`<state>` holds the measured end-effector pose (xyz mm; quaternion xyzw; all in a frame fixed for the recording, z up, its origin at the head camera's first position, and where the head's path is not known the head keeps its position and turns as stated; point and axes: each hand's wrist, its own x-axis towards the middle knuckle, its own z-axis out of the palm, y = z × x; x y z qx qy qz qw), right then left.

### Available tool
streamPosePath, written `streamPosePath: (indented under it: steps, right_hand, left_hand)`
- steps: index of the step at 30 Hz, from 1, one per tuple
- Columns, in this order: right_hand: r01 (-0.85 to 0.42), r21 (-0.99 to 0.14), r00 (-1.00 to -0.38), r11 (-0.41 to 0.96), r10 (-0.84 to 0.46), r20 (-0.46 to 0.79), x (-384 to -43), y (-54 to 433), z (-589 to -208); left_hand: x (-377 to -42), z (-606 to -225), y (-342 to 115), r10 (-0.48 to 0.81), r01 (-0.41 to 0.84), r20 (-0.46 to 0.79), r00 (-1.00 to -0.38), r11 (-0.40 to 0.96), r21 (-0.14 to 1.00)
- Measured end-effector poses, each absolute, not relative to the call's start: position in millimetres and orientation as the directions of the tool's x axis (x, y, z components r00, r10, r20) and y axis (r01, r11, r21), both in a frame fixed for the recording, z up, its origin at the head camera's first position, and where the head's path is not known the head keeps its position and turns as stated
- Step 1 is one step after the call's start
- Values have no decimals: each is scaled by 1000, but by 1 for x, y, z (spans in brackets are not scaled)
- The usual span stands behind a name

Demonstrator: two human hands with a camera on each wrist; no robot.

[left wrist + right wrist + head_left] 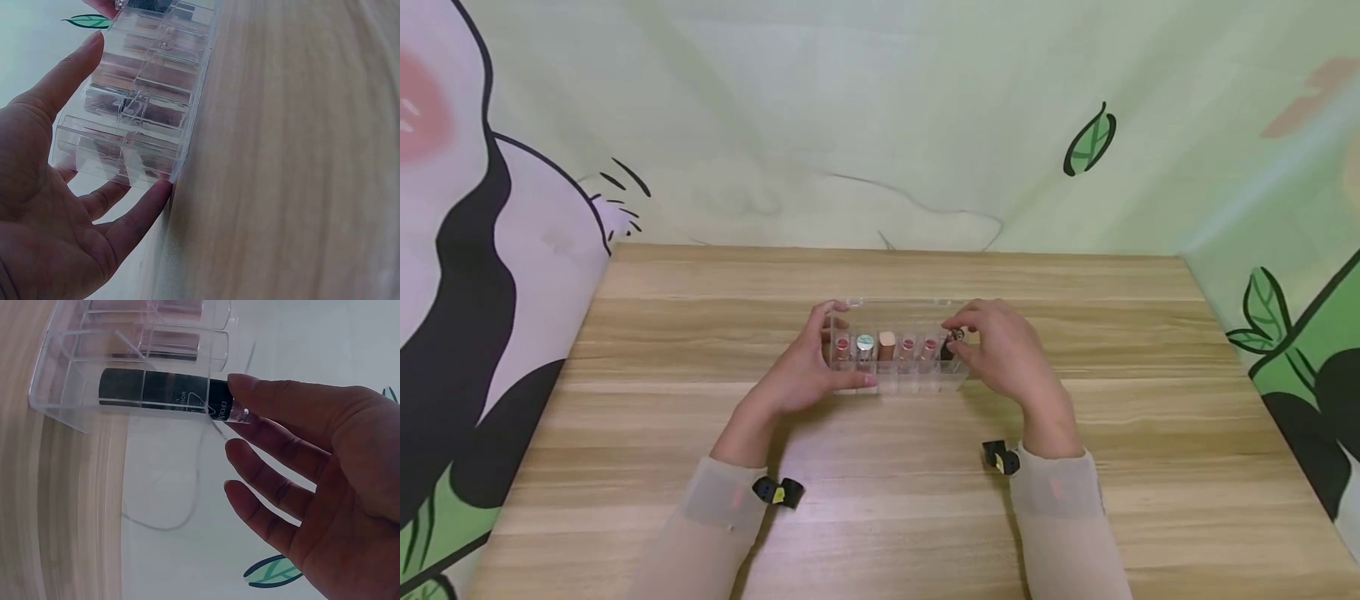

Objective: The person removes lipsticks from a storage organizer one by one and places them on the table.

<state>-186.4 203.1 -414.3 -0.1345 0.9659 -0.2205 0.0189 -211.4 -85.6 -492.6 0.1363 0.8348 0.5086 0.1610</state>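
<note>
A clear plastic lipstick organizer (898, 384) stands on the table, with a row of lipsticks in its compartments. My left hand (790, 372) grips its left end, thumb along the front and fingers round the side and back. In the rightmost compartment sits a black lipstick tube (156, 389) with pale lettering. My right hand (1011, 350) pinches the top of that tube between thumb and forefinger; its other fingers are loosely bent behind. Further left are a brown lipstick (887, 347), one with a pale green top (865, 343) and several clear-capped reddish ones.
The wood-grain table (880, 500) runs back to a pale green cloth backdrop (850, 125) printed with leaves and black-and-white figures. Each sleeve carries a small black wrist device, one on the left (778, 492) and one on the right (1001, 457).
</note>
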Motion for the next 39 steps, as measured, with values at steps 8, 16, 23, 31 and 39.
streamPosePath:
  steps: [8,16,23,31,39]
  right_hand:
    - [-268,-452,-961,851,-271,59,-184,203,-412]
    - [-284,-475,-957,833,-275,90,-182,203,-410]
    - [-306,-480,-952,822,-281,125,-180,204,-407]
    - [-311,-501,-950,808,-264,166,-175,205,-400]
    - [-320,-506,-947,801,-246,208,-171,208,-393]
  left_hand:
    - [-212,-492,-85,393,57,-133,-910,437,898]
    - [-211,-491,-85,393,56,-132,-910,433,900]
    - [-211,-491,-85,394,61,-129,-910,434,899]
    - [-211,-491,-85,389,55,-135,-911,440,896]
    - [-211,-491,-85,387,52,-139,-912,444,895]
